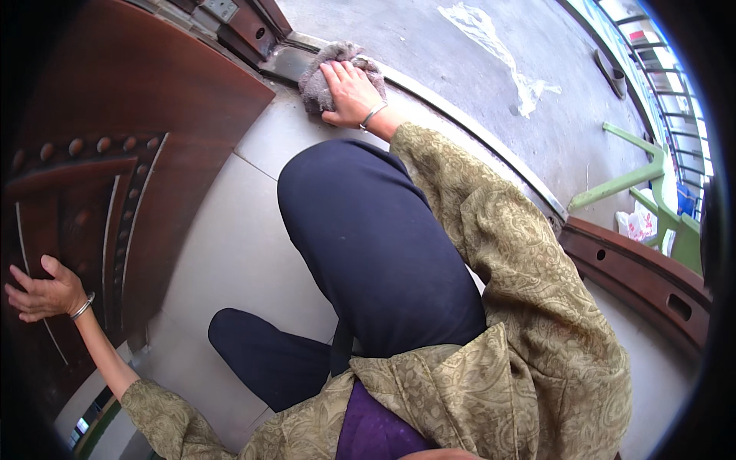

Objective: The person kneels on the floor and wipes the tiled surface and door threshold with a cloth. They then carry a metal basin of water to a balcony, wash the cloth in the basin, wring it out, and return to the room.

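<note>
A crumpled grey cloth (317,86) lies on the door sill (460,123), near its corner with the brown door frame (244,34). My right hand (351,95), a bracelet at its wrist, presses on the cloth with the fingers spread over it. Far to the left, my left hand (49,290) is raised with its fingers apart, at the panel of a dark reddish-brown door (172,103) with embossed studs. It holds nothing; whether its palm touches the door I cannot tell.
Beyond the sill, a torn strip of clear plastic film (500,52) lies on the grey floor. A dark shoe (610,75), a green plastic stool (627,178) and a white plastic bag (637,223) are at the right. The other door-frame side (632,259) stands at the lower right.
</note>
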Available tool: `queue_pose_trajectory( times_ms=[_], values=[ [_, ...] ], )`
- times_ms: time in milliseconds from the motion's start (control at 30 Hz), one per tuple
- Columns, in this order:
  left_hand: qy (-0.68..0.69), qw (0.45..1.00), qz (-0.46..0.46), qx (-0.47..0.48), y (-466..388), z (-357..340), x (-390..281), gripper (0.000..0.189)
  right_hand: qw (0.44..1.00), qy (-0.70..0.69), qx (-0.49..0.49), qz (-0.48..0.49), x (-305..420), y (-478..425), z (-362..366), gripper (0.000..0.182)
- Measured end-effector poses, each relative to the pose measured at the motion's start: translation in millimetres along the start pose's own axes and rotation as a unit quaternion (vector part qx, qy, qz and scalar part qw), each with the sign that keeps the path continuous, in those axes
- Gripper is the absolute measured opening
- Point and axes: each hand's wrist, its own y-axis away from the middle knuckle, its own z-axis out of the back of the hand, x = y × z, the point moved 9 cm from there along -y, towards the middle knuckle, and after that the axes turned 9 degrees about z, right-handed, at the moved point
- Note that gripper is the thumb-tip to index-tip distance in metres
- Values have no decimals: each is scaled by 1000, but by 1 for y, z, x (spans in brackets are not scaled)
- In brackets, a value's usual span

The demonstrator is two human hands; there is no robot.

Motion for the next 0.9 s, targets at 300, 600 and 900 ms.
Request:
queue_pose_trajectory(
  times_ms=[300, 600, 900],
  values=[
    [-59, 998, 2, 30, 17, -15, 23, 48, 997, 65, 24, 29, 7, -13, -5, 89],
    [-39, 999, 1, 26, 4, -3, 7, 51, 997, -13, 3, 74, 8, -59, -19, 84],
    [-6, 999, 23, 37, -15, 8, -18, 55, 987, -52, 2, 153, 11, -111, -35, 76]
  ],
)
